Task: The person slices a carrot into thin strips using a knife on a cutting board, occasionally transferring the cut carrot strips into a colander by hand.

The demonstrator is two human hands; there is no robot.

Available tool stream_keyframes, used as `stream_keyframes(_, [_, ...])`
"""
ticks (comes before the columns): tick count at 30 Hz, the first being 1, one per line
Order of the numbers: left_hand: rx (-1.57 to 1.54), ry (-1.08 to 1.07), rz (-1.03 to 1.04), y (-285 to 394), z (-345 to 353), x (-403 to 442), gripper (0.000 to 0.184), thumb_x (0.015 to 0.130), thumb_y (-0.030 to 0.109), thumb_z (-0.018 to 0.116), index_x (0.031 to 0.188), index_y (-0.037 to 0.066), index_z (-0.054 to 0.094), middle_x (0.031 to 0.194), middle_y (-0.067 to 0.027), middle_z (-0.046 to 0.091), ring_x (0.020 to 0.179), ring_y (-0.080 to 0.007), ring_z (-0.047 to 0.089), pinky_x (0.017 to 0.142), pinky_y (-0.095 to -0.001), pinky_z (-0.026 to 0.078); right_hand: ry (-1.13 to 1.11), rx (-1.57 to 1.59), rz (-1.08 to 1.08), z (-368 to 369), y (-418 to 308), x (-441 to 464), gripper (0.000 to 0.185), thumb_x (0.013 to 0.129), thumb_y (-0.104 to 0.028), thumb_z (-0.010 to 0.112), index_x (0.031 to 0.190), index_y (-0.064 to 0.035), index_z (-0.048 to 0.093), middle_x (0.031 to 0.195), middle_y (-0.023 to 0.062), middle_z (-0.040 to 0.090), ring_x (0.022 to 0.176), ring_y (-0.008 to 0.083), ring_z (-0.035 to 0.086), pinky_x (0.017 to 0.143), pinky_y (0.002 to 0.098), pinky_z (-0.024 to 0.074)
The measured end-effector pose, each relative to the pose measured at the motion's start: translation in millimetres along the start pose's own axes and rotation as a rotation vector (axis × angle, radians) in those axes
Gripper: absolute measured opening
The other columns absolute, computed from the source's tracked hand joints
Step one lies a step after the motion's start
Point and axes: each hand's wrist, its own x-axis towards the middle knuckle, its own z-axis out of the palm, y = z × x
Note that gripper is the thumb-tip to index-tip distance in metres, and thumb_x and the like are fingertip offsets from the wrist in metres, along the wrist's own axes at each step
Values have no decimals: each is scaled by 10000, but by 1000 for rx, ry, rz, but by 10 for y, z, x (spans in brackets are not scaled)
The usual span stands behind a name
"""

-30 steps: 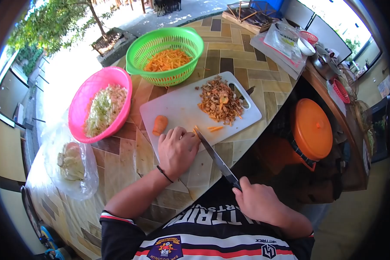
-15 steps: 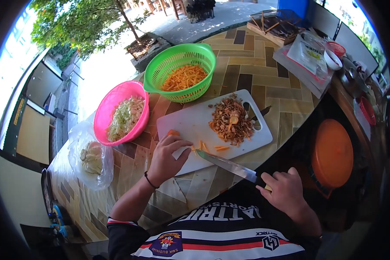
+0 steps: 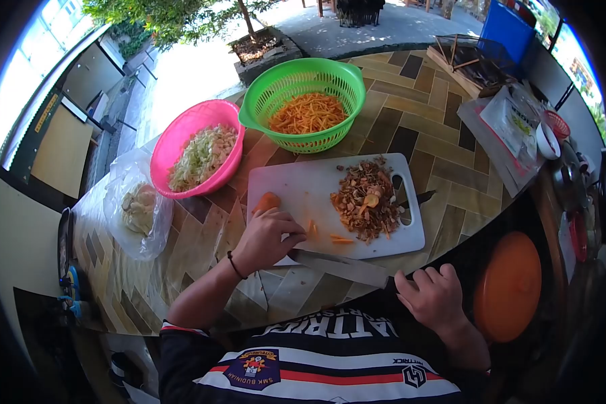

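My left hand (image 3: pixel 269 237) is closed on the white cutting board (image 3: pixel 293 178), its fingertips pinched just below a piece of carrot (image 3: pixel 266 202); what they hold is hidden. In my right hand (image 3: pixel 429 295) is the dark handle of a knife (image 3: pixel 340 266), whose blade lies along the board's near edge and points left. A few cut carrot sticks (image 3: pixel 341 239) are near the board's middle. To their right sits a pile of brown and orange scraps (image 3: pixel 368 198). Behind the board stands a green colander (image 3: pixel 303 140) with shredded carrot (image 3: pixel 308 113).
A pink basket (image 3: pixel 195 114) holds shredded pale vegetable, left of the colander. Beside it lies a clear plastic bag (image 3: pixel 138 205) with a whitish vegetable. An orange lid (image 3: pixel 512 286) is at the right, below the table's edge. A wooden tray (image 3: pixel 464 71) and white bowl (image 3: pixel 547 141) stand at the back right.
The knife has moved from the carrot sticks back to the board's near edge. My left hand's fingers have drawn together. The whole view has shifted.
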Motion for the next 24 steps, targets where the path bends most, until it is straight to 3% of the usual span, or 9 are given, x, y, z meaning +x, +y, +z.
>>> stream_keyframes(5, [193,62,-67,64,-37,-34,144,770,148,760,906,108,733,801,-42,654,836,-237,614,821,-386,463,29,56,-5,-72,119,-134,215,764,-229,686,962,-149,660,630,-11,413,550,155,455,583,342,309])
stream_keyframes(6, [228,103,-52,110,-39,-9,157,766,160,767,911,112,731,805,-39,651,841,-237,612,830,-388,461,8,75,2,-84,147,-172,301,692,-264,760,950,-149,654,632,-10,422,554,165,462,591,352,299])
stream_keyframes(10, [235,217,-70,157,106,60,152,774,217,749,877,110,717,806,-45,635,854,-253,613,814,-383,459,7,249,185,-92,205,-282,359,615,-252,824,908,-139,650,636,-17,461,564,178,493,619,367,286])
stream_keyframes(13, [151,96,-260,100,178,17,163,740,182,766,857,88,705,803,-62,638,825,-265,624,786,-393,486,109,241,297,-22,206,-334,357,620,-262,833,899,-130,654,632,-14,495,567,178,510,623,364,291])
stream_keyframes(19, [204,165,-346,246,232,7,164,758,243,723,771,89,669,806,-76,635,832,-288,633,759,-409,495,200,372,428,116,111,-336,329,675,-232,855,895,-85,658,699,32,627,597,231,537,669,364,339])
stream_keyframes(24, [254,151,-377,192,284,-43,150,764,238,703,770,96,653,826,-77,633,845,-289,631,744,-413,483,221,374,433,189,63,-345,314,685,-264,850,878,-98,666,675,10,622,582,203,556,651,350,336])
